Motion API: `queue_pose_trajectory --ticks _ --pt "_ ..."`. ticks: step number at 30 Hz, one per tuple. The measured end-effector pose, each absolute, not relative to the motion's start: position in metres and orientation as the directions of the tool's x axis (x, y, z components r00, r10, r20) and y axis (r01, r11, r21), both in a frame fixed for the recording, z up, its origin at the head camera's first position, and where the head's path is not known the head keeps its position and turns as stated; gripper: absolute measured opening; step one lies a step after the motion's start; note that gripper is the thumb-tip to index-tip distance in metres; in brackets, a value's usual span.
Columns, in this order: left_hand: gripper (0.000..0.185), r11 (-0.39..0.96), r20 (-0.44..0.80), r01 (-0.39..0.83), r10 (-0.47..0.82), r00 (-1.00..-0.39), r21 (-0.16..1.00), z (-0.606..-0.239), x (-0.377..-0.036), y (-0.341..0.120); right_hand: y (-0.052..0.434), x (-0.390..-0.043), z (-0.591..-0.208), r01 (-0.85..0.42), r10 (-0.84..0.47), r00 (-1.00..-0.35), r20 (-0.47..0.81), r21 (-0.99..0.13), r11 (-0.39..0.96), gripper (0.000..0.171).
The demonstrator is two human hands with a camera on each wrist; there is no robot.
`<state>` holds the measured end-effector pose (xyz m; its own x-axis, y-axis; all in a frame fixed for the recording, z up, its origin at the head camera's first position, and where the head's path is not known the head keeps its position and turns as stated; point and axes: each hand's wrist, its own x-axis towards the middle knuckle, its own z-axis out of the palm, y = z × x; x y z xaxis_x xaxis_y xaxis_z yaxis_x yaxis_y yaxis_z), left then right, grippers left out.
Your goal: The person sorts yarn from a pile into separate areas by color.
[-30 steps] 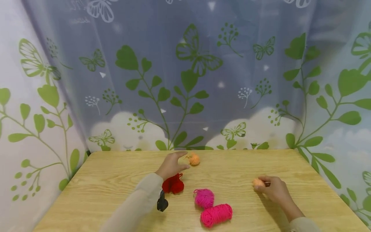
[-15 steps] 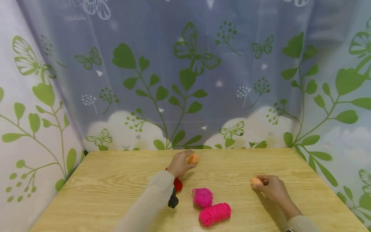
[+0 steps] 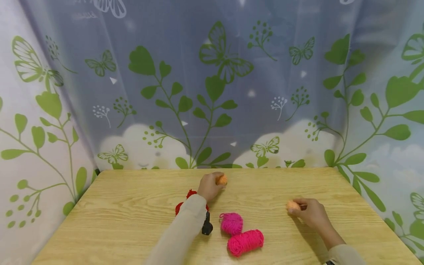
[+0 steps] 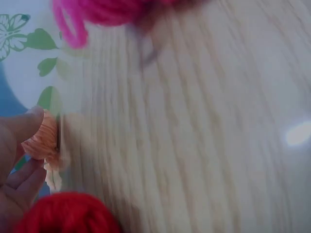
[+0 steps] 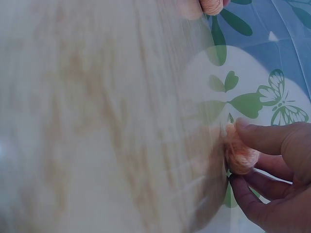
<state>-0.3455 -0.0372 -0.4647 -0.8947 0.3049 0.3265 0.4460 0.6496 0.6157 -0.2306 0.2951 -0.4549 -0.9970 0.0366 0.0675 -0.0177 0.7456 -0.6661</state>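
At the table's back edge in the head view, my left hand point(image 3: 209, 187) holds an orange yarn ball point(image 3: 223, 179) between thumb and fingers. The left wrist view shows this same yarn ball point(image 4: 44, 136) with the thumb on one side and fingers on the other. Farther right, my right hand point(image 3: 313, 213) pinches a peach yarn ball point(image 3: 292, 205) low over the table. Seen from the right wrist, that ball point(image 5: 241, 153) sits between the thumb and fingertips. Red yarn point(image 3: 179, 208) lies beneath my left forearm, partly hidden by the sleeve.
A magenta yarn ball point(image 3: 232, 223) touches a hot-pink yarn skein point(image 3: 246, 243) at the front middle of the wooden table point(image 3: 132, 198). A patterned curtain point(image 3: 251, 110) with leaves and butterflies stands behind the table's back edge.
My left hand has moved right to the orange yarn ball and taken hold of it. Its sleeve now covers more of the red yarn. My right hand keeps its grip on the peach ball.
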Motion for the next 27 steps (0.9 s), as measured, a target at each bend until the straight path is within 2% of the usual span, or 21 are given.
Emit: queue_pose_trajectory --ticks 8,16,27 --pt "0.031 0.651 0.376 0.41 0.201 -0.904 0.639 -0.465 -0.348 -0.028 0.296 -0.231 -0.455 -0.012 0.04 -0.997 0.063 -0.663 0.748 0.053" --pt "0.032 0.613 0.37 0.372 0.138 -0.919 0.697 -0.474 -0.347 -0.028 0.295 -0.23 -0.455 -0.022 0.035 -0.997 0.073 -0.657 0.754 0.051" --pt "0.033 0.622 0.375 0.37 0.13 -0.918 0.69 -0.472 -0.347 -0.028 0.293 -0.231 -0.455 -0.025 0.037 -0.996 0.081 -0.652 0.758 0.049"
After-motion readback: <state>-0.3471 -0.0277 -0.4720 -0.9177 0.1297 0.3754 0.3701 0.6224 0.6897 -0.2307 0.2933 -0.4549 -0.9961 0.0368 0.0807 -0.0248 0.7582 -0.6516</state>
